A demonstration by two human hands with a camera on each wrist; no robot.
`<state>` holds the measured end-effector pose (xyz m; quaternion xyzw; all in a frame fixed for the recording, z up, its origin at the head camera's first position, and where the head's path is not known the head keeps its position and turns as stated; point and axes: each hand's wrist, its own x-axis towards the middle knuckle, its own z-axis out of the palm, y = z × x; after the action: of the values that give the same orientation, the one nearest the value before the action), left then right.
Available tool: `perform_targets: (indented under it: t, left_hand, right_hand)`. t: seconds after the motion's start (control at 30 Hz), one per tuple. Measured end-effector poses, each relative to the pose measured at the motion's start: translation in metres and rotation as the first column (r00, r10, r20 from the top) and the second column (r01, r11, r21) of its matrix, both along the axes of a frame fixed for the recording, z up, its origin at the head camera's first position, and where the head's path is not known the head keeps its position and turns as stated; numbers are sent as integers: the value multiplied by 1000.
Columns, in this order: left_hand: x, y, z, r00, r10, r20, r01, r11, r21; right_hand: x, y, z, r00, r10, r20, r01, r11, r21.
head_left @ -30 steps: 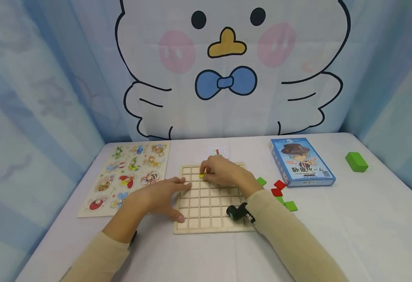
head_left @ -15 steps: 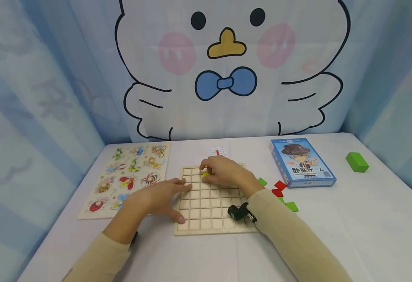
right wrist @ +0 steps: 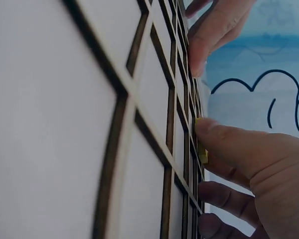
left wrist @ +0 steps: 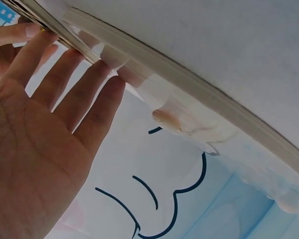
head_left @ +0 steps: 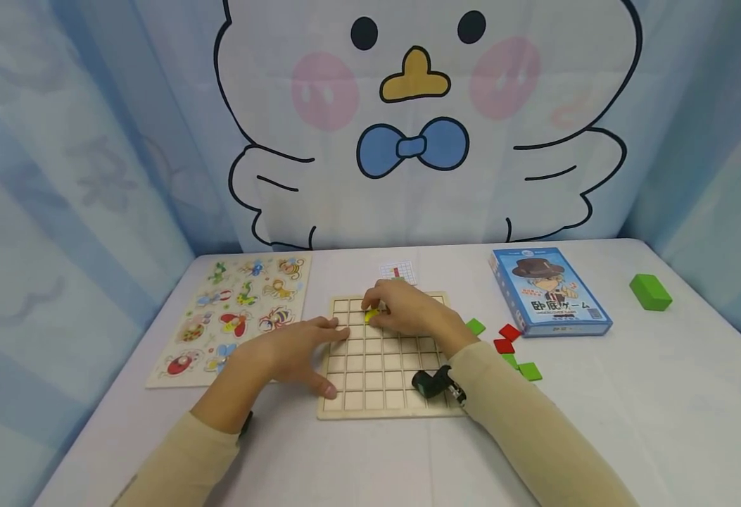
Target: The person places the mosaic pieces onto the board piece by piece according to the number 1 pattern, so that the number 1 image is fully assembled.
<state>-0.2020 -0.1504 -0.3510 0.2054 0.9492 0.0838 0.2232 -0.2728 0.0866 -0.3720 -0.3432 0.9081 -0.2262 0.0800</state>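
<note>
A wooden grid board (head_left: 355,381) lies on the white tabletop in the head view, its square cells bounded by raised ribs. Near its far rows, my right hand (head_left: 406,308) pinches a small yellow tile (head_left: 371,316) between thumb and fingers. The right wrist view shows that yellow tile (right wrist: 203,154) at the grid surface, partly covered by the thumb. My left hand (head_left: 290,352) is spread at the board's left edge, fingertips over the border and thumb by the near left corner. Its fingers (left wrist: 92,112) look extended in the left wrist view.
Red tiles (head_left: 504,346) and green tiles (head_left: 530,371) lie right of the board. Beyond it is a small printed grid card (head_left: 408,272). An insect puzzle board (head_left: 200,338) sits left, a blue game box (head_left: 550,296) and a green block (head_left: 651,292) right.
The right fingers have shifted slightly on the grid, and more of the yellow tile shows between them. The left hand keeps its place at the board's edge. The head view has swung slightly.
</note>
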Motion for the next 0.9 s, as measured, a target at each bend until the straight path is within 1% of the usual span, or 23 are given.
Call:
perform_targets:
  t: [0.3, 0.47, 0.6, 0.77, 0.9]
  left_hand:
    - [2, 1, 1, 1000, 6, 1, -6, 1000, 13]
    - [3, 1, 2, 1000, 2, -9, -2, 1000, 16]
    - [3, 1, 1, 1000, 1, -3, -1, 1000, 24]
    - [3, 0, 1, 1000, -5, -5, 5, 1000, 22]
    - [2, 0, 0, 1000, 3, -4, -3, 1000, 9]
  right_hand:
    - [-4, 3, -10, 999, -41, 17, 42, 996, -81]
    - [-3, 5, -11, 996, -65, 55, 72, 988, -134]
    - [-3, 8, -14, 995, -60, 84, 74, 983, -168]
    - [-4, 12, -16, 995, -41, 86, 56, 981, -186]
    - [-3, 13, -14, 996, -48, 77, 61, 983, -176]
